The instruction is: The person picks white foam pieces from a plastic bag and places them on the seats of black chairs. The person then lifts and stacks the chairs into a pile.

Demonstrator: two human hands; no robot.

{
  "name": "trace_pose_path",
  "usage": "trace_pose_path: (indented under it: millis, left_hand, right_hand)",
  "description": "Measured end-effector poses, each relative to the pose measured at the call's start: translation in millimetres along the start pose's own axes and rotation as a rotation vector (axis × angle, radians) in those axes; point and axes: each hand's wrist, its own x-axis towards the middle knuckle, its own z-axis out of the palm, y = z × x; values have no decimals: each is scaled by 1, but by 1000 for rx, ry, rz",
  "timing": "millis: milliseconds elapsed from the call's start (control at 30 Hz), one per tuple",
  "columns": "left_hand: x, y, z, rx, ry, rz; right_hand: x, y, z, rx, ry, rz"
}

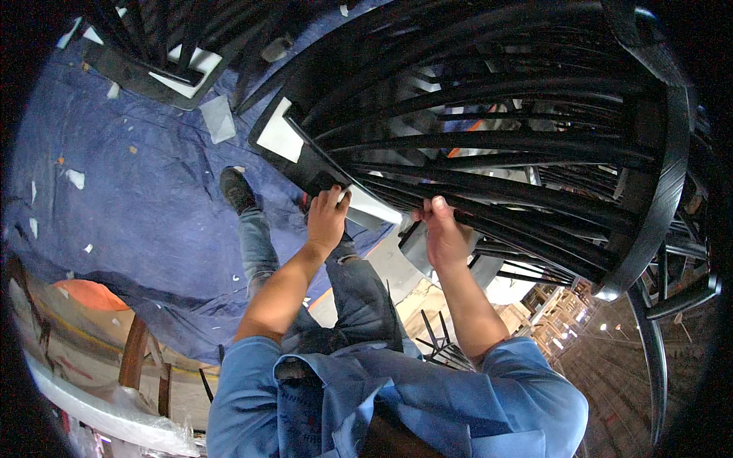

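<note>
A black spindle-back chair (489, 145) lies tipped in front of me, its curved rail near my hands and its long spindles running to the right. White sheet pieces, one of them a square patch (280, 139) and another a long white strip (374, 204), lie along that rail. My left hand (327, 221) is closed over the rail, fingers bent at the strip's left end. My right hand (444, 237) is by the strip's right end, beside the spindles. Its thumb points up and its fingers are bent in; what they hold, if anything, is hidden.
Blue sheeting (145, 198) with white scraps covers the floor at left. Another black chair (153, 72) with white pads lies at upper left. More black chair parts crowd the right (679, 252). An orange object (92, 294) and a plastic-wrapped white edge (114, 420) are lower left.
</note>
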Motion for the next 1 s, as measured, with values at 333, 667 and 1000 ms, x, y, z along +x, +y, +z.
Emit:
trace_pose_path:
  millis: [333,667,1000]
  left_hand:
    - [12,-19,-4,-37,-5,73]
    - [85,-67,-72,158,254,-403]
    - [90,-77,-64,39,270,-372]
  right_hand:
    - [6,6,-3,48,49,15]
    - [7,15,-13,27,59,68]
    - [2,13,-6,-118,62,-7]
